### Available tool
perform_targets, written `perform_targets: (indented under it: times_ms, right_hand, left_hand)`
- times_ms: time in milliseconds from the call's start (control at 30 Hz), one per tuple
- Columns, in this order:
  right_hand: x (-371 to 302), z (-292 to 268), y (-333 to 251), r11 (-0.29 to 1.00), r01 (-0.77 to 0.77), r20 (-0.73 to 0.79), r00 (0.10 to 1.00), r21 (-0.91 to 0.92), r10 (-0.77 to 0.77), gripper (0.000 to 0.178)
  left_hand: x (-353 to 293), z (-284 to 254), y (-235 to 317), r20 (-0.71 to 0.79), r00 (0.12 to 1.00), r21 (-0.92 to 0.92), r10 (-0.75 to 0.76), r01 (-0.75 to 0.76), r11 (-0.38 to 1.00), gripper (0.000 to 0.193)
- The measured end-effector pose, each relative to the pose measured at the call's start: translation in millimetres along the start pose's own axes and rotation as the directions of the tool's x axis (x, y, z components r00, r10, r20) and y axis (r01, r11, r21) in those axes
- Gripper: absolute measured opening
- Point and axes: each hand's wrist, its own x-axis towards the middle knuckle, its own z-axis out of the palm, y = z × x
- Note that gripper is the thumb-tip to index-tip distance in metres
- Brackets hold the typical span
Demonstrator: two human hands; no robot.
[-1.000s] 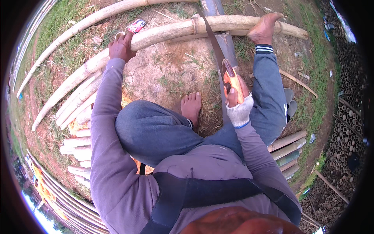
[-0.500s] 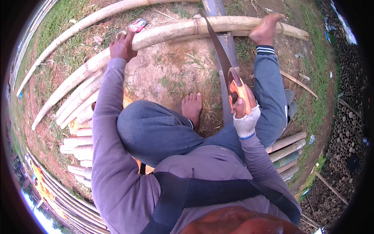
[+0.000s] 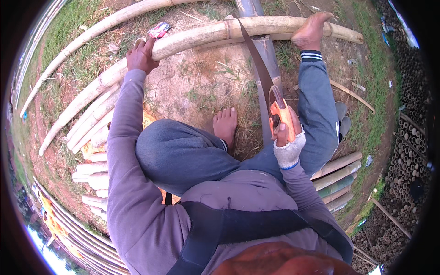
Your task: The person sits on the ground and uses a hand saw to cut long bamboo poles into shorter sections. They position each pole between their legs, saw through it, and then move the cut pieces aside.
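A long pale bamboo pole (image 3: 192,39) lies across in front of me, resting on a dark grey pole (image 3: 271,57) that runs toward me. My left hand (image 3: 143,56) grips the bamboo on its left part, fingers wrapped over the top. In my right hand (image 3: 289,144), in a white fingerless glove, is a handsaw with an orange handle (image 3: 286,120). Its dark blade (image 3: 257,62) slants up to the bamboo, close to a node, with the tip just past the pole. Whether the teeth have cut in cannot be made out. My bare right foot (image 3: 310,33) presses on the bamboo's right part.
Another long bamboo pole (image 3: 91,32) lies beyond on the grass. Cut bamboo lengths (image 3: 94,172) are stacked at my left, with more (image 3: 337,181) at my right. A small red packet (image 3: 159,30) lies past my left hand. A large heap of bamboo ends (image 3: 405,160) fills the far right.
The saw and my right hand have shifted slightly toward me. My left hand stays on the bamboo, and my right foot keeps its place.
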Motion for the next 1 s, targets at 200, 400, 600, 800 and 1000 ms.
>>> perform_targets:
  times_ms: [200,400,600,800,1000]
  right_hand:
    - [178.6,75.0,14.2,0.918,0.288,-0.198,0.917,-0.273,-0.347,0.041]
    - [43.5,18.0,0.7,0.994,0.090,-0.104,0.990,-0.066,-0.097,0.048]
    - [39.6,19.2,39.1,0.989,0.132,-0.038,0.990,-0.064,-0.134,0.044]
    - [162.3,72.7,13.2,0.949,0.207,-0.176,0.952,-0.239,-0.252,0.038]
    - [5.1,1.3,11.3,0.999,0.025,0.022,0.999,0.035,-0.026,0.049]
  left_hand:
    - [16.9,-3.4,19.3,-0.012,0.999,-0.002,0.036,-0.036,0.999,0.088]
    - [17.4,1.4,17.6,-0.001,0.999,-0.017,0.043,-0.043,0.999,0.090]
    - [-1.3,9.1,-11.4,-0.024,0.999,0.012,-0.023,0.023,1.000,0.084]
    - [15.6,7.7,13.4,-0.033,0.998,0.012,0.059,-0.059,0.998,0.087]
    - [-5.7,14.4,-17.9,-0.043,0.999,-0.011,0.011,-0.011,1.000,0.088]
